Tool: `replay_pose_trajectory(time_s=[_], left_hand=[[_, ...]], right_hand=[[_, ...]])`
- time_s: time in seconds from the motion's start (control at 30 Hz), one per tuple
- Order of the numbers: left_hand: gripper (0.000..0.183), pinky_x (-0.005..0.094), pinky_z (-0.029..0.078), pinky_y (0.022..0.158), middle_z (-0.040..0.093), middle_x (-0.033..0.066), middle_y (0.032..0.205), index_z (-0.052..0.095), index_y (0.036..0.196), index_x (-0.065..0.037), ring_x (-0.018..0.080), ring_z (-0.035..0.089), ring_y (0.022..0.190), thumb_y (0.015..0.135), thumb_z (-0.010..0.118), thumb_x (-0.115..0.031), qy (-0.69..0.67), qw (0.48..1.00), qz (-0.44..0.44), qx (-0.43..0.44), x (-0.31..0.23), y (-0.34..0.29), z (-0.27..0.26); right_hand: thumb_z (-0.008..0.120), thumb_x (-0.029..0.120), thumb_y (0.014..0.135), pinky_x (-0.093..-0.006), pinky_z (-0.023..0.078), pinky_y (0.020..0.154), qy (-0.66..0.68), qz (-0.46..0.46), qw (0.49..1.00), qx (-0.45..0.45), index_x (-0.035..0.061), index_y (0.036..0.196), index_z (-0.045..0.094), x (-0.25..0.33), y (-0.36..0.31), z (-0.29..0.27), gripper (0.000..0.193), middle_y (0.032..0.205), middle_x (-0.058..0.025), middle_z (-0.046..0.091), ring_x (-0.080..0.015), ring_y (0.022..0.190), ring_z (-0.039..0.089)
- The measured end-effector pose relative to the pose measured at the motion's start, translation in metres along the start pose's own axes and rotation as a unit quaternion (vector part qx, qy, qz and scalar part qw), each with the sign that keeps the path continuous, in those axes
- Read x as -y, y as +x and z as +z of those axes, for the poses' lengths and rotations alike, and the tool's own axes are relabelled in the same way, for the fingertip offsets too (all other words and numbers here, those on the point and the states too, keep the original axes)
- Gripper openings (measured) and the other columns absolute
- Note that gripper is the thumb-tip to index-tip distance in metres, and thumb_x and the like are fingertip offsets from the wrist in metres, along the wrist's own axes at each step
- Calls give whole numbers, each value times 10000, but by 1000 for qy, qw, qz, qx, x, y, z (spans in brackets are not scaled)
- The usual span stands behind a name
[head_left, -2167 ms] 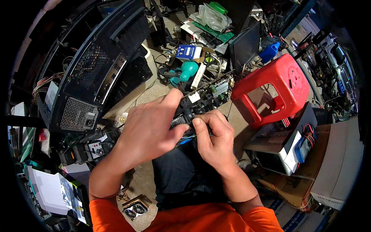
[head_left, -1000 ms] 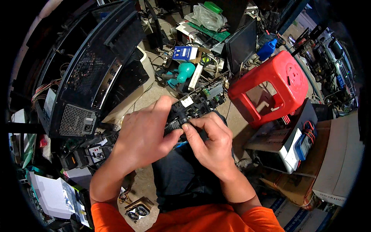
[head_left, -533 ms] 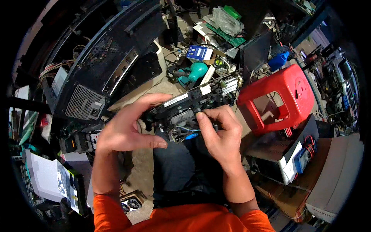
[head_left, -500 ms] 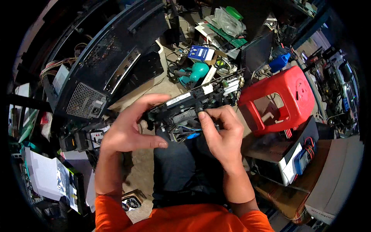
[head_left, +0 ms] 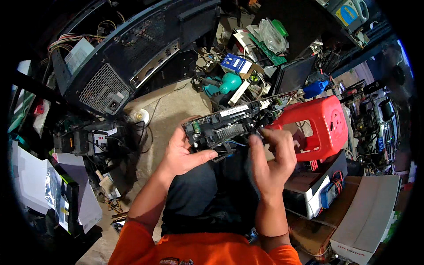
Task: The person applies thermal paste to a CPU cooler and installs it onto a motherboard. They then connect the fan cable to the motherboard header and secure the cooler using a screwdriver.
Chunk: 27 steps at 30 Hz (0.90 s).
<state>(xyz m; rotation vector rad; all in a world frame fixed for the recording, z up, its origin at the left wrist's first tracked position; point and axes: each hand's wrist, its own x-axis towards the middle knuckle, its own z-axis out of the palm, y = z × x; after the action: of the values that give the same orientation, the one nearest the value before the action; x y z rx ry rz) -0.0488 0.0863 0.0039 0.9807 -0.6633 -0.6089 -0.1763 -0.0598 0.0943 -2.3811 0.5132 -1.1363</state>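
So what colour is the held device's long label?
The long label is white, clearest in the head view.

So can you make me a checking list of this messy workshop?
Surface: tan floor, partly covered.
Job's things: black mechanism, held above the lap.
Clutter: red stool, blue-and-white box.
Hands: left hand grips the mechanism's left end; right hand beside its near side, contact unclear.
Cables: coloured wires, upper left; red leads, lower right.
Surroundings: black case, upper left; large carton, lower right.
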Motion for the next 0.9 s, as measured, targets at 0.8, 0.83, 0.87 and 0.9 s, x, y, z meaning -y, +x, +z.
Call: replay_pose_trajectory(time_s=[0.8,0.83,0.87,0.9], left_hand=[[596,338,483,984,615,95,1237,439,1358,9,158,592,1122,841,733,41,27,999,45,9,5,5,5],[595,337,484,982,617,95,1234,440,1357,8,157,593,1120,840,732,42,39,998,39,7,5,5,4],[593,335,485,979,618,94,1233,442,1356,7,156,593,1119,840,733,40,40,998,39,8,5,6,4],[592,334,485,976,618,93,1232,443,1355,5,155,593,1119,840,734,39,40,998,38,8,5,6,4]], right_hand=[[781,154,740,-338,334,600,-118,-346,924,112,86,926,681,12,15,24,222,816,-25,551,-200,666,484],[781,154,741,-336,331,596,-116,-355,921,111,81,911,676,11,16,24,213,814,-27,553,-199,661,482],[780,154,741,-334,328,591,-112,-364,918,107,76,896,671,9,17,24,205,812,-29,554,-199,655,481],[781,160,742,-336,328,591,-117,-367,916,112,76,881,666,8,19,24,199,811,-30,553,-198,656,480]])
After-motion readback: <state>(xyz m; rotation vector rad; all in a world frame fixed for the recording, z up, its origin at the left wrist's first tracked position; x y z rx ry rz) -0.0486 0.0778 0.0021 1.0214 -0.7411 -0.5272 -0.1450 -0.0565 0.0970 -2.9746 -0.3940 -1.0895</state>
